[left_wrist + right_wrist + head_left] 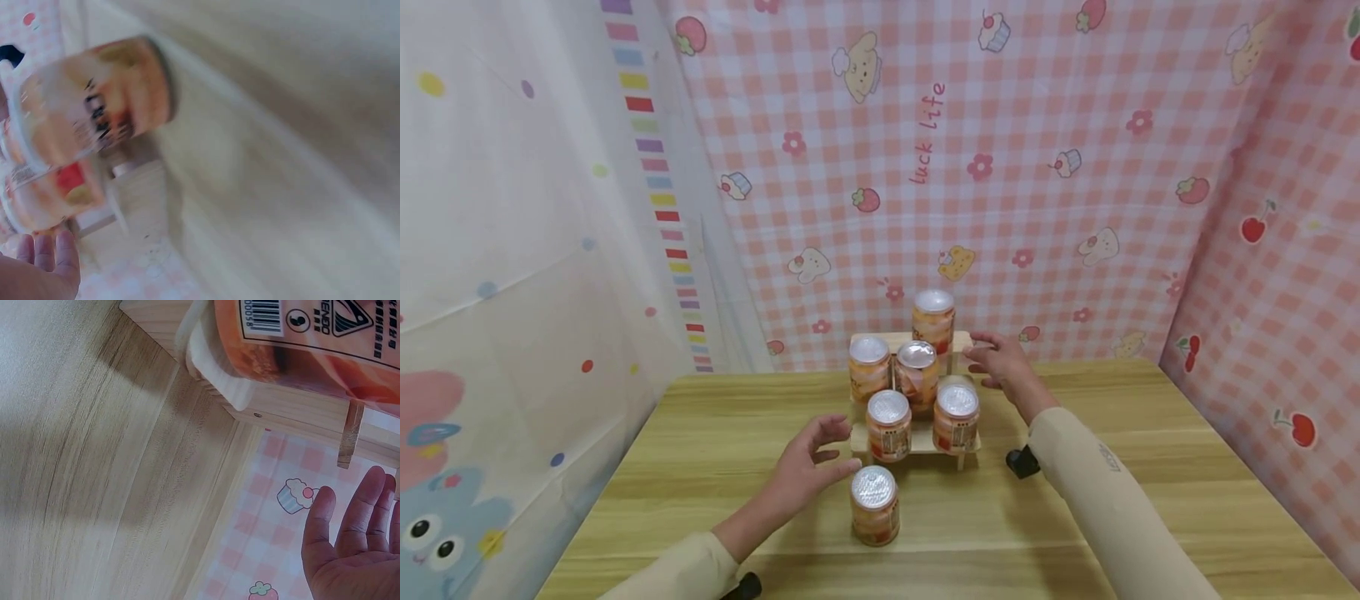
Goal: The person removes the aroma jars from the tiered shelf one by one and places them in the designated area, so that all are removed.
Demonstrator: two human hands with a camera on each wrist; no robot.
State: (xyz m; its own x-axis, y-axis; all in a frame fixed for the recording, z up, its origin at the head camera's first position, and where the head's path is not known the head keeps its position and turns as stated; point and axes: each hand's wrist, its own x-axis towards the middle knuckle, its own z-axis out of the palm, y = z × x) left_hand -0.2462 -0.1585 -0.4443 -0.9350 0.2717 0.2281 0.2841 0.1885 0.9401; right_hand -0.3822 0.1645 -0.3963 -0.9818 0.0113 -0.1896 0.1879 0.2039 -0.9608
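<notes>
A small stepped wooden rack [917,443] stands on the table and bears several fruit cans with silver lids. One can [933,321] is on the top step; a left can [869,371] and another can [917,375] share the middle one. On the lowest step are two more, a left can [889,427] and a right can [957,419]. In front, a single can [876,507] stands upright on the tabletop. My left hand [808,458] is beside this can and the rack's left end, fingers loosely bent, nothing held. Near the top step's right end, my right hand [1006,367] has its fingers spread and holds nothing.
The wood-grain table [1075,508] reaches back to a pink checked cloth [1037,217] with cartoon prints. A white dotted cloth [535,208] hangs at the left and another checked cloth [1285,292] at the right. A black wrist camera [1022,462] hangs beneath the right sleeve.
</notes>
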